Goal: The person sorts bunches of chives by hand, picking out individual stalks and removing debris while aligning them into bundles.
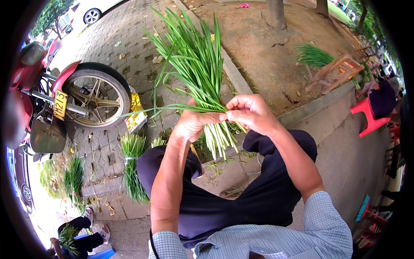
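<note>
My left hand (194, 123) is wrapped around a thick bunch of garlic chives (200, 71), its thumb across the front. The long green leaves fan out upward, and the pale cut stems hang below between my knees. A few leaves stick out leftward past my left wrist. My right hand (252, 113) pinches stalks at the bunch's right side, its thumb and forefinger meeting the left thumb tip. What exactly lies between those fingertips is partly hidden. A tied chive bundle (133, 162) stands beside my left knee, pale ends up.
A red motorcycle's front wheel (97, 100) stands at the left, near a gold and silver foil bag (136, 111). Loose trimmings (215, 166) lie between my feet. At right are a wooden stool (336, 73), more chives (312, 55) and a seated person on a red plastic stool (368, 113).
</note>
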The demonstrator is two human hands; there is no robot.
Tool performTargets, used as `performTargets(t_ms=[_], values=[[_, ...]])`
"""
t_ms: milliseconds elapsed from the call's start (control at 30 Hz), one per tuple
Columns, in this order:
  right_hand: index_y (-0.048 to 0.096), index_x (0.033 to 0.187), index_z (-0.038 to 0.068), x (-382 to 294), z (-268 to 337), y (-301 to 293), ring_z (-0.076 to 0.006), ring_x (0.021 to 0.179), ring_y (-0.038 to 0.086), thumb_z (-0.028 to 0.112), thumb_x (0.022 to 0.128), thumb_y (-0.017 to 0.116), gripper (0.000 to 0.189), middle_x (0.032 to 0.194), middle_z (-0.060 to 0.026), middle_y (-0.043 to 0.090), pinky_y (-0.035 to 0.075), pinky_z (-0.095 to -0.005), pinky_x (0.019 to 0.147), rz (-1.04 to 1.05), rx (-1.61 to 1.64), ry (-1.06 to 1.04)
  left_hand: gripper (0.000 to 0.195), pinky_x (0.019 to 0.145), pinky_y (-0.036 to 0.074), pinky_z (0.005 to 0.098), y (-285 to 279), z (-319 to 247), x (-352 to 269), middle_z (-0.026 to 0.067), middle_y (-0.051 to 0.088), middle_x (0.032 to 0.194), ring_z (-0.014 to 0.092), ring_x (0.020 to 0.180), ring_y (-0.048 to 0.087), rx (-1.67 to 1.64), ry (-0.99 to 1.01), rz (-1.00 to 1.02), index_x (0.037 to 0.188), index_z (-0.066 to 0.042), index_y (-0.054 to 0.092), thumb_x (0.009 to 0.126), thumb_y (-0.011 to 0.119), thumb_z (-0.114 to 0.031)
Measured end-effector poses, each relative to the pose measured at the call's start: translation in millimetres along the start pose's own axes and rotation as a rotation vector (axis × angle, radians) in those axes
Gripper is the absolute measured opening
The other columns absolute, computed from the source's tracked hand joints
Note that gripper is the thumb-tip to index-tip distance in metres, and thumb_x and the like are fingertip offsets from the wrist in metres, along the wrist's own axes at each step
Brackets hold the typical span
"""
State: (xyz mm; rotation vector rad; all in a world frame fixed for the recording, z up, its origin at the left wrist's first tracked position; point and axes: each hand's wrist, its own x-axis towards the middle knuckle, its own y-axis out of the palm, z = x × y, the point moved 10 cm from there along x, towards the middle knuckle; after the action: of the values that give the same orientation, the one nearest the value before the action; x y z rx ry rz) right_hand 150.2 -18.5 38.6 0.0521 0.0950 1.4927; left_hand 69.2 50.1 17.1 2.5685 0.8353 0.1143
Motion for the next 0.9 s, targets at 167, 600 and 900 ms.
performTargets(t_ms=[167,600,900], values=[[0.058,0.086,-0.001,1,-6,-13,-0.0046,0.042,0.041,0.004,0.079,0.059,0.008,0.064,-0.0055,0.057,0.03,-0.0173,0.036,0.011,0.343,0.137,0.033,0.064,0.051,0.0302,10,0,-1,0.0075,0.063,0.076,0.017,0.067,0.062,0.014,-0.027,0.077,0.091,0.0,0.06,0.062,0.075,0.005],[0.061,0.092,0.004,-31,75,-135,-0.0042,0.046,0.042,0.004,0.08,0.061,0.011,0.068,-0.0062,0.059,0.031,-0.0185,0.038,-0.207,0.584,-0.467,0.012,0.062,0.053,0.0405,-66,34,3,0.0143,0.056,0.064,0.026,0.059,0.058,-0.383,-0.173,-0.52,0.079,0.001,0.049,0.068,0.053,0.0],[0.059,0.09,0.006,-14,50,-91,-0.0015,0.052,0.048,0.006,0.079,0.068,0.015,0.074,-0.0013,0.061,0.034,-0.0153,0.041,-0.312,0.112,-0.209,0.052,0.064,0.05,0.0369,-25,4,7,0.008,0.053,0.076,0.022,0.066,0.056,-0.4,0.041,-0.23,0.113,-0.007,0.047,0.063,0.059,0.003]])
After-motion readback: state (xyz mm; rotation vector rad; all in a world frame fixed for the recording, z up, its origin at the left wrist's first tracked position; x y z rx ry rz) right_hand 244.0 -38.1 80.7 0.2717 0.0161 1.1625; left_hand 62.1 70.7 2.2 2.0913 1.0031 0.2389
